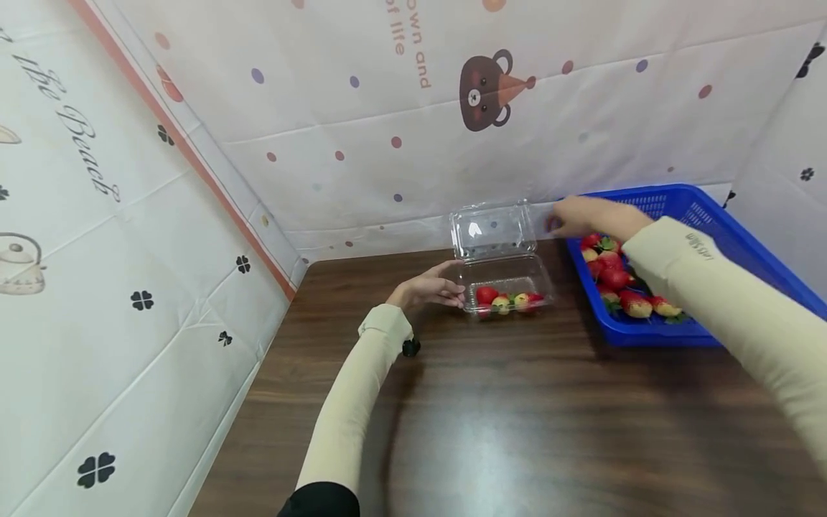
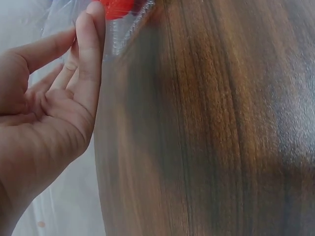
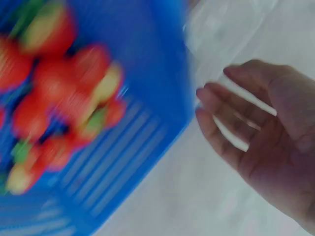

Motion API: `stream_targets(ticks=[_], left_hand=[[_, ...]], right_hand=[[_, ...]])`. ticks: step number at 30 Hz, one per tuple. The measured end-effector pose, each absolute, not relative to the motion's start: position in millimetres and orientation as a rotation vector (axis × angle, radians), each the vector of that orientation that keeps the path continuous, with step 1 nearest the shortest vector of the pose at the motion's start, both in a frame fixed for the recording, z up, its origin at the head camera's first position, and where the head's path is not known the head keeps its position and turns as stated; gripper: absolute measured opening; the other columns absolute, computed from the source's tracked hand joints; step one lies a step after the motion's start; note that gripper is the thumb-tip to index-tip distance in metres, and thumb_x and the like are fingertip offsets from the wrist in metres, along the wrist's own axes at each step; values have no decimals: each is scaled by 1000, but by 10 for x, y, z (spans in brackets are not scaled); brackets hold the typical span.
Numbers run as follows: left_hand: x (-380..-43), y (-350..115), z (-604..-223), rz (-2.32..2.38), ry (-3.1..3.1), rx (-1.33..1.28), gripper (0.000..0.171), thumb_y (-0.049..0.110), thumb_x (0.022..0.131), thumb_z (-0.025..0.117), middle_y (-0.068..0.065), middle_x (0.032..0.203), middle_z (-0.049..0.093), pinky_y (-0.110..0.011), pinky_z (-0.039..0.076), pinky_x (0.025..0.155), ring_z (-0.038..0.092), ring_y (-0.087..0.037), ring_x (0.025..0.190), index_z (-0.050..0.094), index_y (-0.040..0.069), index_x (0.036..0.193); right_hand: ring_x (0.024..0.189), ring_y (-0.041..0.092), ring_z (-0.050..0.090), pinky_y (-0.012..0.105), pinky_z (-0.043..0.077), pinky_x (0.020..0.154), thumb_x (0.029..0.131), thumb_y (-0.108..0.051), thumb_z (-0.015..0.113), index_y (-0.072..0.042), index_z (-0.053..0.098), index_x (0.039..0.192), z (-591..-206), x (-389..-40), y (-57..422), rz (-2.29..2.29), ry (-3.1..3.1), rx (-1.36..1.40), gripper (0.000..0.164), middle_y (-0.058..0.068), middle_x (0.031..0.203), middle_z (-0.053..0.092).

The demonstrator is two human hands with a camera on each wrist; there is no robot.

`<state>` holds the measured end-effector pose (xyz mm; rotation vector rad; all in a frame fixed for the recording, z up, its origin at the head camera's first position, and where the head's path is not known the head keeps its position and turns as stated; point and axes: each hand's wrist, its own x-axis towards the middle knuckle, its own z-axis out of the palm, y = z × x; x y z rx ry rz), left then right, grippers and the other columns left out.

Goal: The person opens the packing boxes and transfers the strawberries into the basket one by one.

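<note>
A clear plastic clamshell box (image 1: 507, 271) stands on the brown table with its lid (image 1: 494, 231) raised against the back wall. Several strawberries (image 1: 500, 304) lie along the front side of the box. At the box's left side, my left hand (image 1: 431, 287) touches it with fairly straight fingers; in the left wrist view a bright red strawberry (image 2: 117, 7) shows just past those fingertips. My right hand (image 1: 591, 215) hovers over the left rim of a blue basket (image 1: 652, 336) holding more strawberries (image 1: 614, 276). Nothing lies between its loosely bent fingers (image 3: 231, 110).
The blue basket takes up the right end of the wood-grain table (image 1: 491, 416). A white printed cloth (image 1: 362, 179) hangs behind the table, and more of it covers the left and right sides.
</note>
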<state>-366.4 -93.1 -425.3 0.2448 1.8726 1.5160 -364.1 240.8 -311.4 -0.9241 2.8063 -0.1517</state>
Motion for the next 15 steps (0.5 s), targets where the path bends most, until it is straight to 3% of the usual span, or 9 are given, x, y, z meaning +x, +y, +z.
stream_targets(ticks=[3,6,10,12,15], left_hand=[[-3661,-935,-4270,1517,1863,249,75,0,102,58,-14,88,69,-30,64,77,73,-22,76,22,26,162],[-3665,-935,-4273,1504,1869,248,75,1,102,58,-13,88,70,-34,64,82,73,-21,77,21,26,162],[-3678,-929,-4273,1495,1881,248,75,2,102,58,-13,88,71,-42,63,92,72,-21,77,21,27,162],[-3683,-926,-4274,1499,1881,251,75,2,102,58,-13,88,70,-43,63,91,72,-21,76,21,27,162],[-3681,-930,-4275,1508,1879,246,76,1,102,58,-13,86,70,-38,64,84,72,-21,75,22,27,162]], right_hand=[[96,34,69,49,62,89,93,0,60,6,70,109,-3223,-3575,1986,-234,2660,-1094,20,21,105,72],[99,34,68,45,62,91,94,-1,56,5,68,114,-3354,-3488,1605,-214,2528,-1105,24,21,109,71],[116,34,65,44,58,101,96,2,49,0,62,134,-3549,-3423,1216,-90,2446,-1001,40,21,130,66],[114,33,64,39,58,97,98,4,49,-4,59,141,-3640,-3424,1095,-38,2418,-940,45,20,134,64],[96,22,63,27,54,76,98,2,53,-10,60,142,-3756,-3447,1012,19,2411,-883,46,16,129,66]])
